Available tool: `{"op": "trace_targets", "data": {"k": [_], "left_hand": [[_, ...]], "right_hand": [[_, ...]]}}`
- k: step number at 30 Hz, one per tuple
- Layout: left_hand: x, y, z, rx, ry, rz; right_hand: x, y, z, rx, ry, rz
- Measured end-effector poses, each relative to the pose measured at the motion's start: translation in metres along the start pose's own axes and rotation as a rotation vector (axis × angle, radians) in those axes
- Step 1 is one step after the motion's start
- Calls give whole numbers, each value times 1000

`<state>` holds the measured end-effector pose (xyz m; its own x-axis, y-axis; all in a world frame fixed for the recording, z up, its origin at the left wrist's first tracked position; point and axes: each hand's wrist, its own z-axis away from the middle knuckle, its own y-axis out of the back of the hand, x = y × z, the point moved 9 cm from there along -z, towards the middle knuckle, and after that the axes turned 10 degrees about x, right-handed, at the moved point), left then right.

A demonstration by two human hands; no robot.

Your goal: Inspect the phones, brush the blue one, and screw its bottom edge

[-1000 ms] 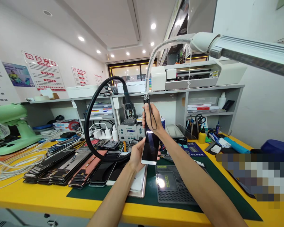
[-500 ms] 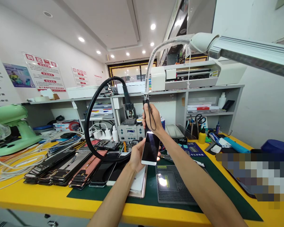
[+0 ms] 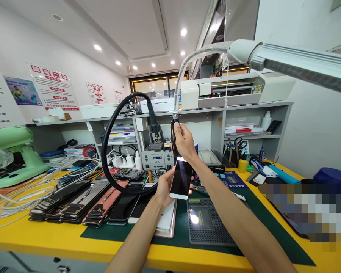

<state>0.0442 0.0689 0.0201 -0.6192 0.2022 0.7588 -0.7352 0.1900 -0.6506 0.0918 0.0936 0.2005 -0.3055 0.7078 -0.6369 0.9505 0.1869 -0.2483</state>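
My left hand (image 3: pixel 163 188) is closed around the edges of a white smartphone (image 3: pixel 181 179), holding it tilted up with its dark screen towards me. Just above the phone's top end, my right hand (image 3: pixel 185 143) grips a black flashlight (image 3: pixel 174 144) upright, thumb near its upper end. Bright light falls on the top of the phone. Below the hands lie a grey perforated pad (image 3: pixel 220 231) with a bright reflection, and a white phone (image 3: pixel 164 222) on the green mat (image 3: pixel 183 242).
Stacks of phone screens (image 3: pixel 76 203) fill the left of the yellow bench. A hot-air station (image 3: pixel 157 158) stands behind the hands, its black hose (image 3: pixel 104 151) looping forward. A lamp (image 3: pixel 304 66) reaches in from the upper right. A green fan (image 3: pixel 17 151) is far left.
My right hand's fingers have shifted on the flashlight, and its strap no longer hangs across the hand. The phone has stayed nearly still in my left hand.
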Motion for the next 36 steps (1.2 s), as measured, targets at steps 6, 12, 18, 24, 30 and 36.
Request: {"op": "trace_targets", "data": {"k": [6, 12, 18, 24, 30, 36], "left_hand": [[-1, -6, 1, -60, 24, 39], [-3, -7, 2, -75, 47, 41], [-4, -6, 2, -47, 72, 54], [-5, -6, 2, -66, 80, 47], [-3, -8, 2, -92, 60, 51], [-2, -4, 2, -36, 47, 29]], "right_hand": [[8, -2, 0, -29, -66, -74], [17, -1, -2, -48, -136, -120], [19, 0, -2, -46, -147, -130], [21, 1, -2, -39, -165, -119], [23, 0, -2, -46, -192, -85], [27, -1, -1, -53, -196, -58]]}}
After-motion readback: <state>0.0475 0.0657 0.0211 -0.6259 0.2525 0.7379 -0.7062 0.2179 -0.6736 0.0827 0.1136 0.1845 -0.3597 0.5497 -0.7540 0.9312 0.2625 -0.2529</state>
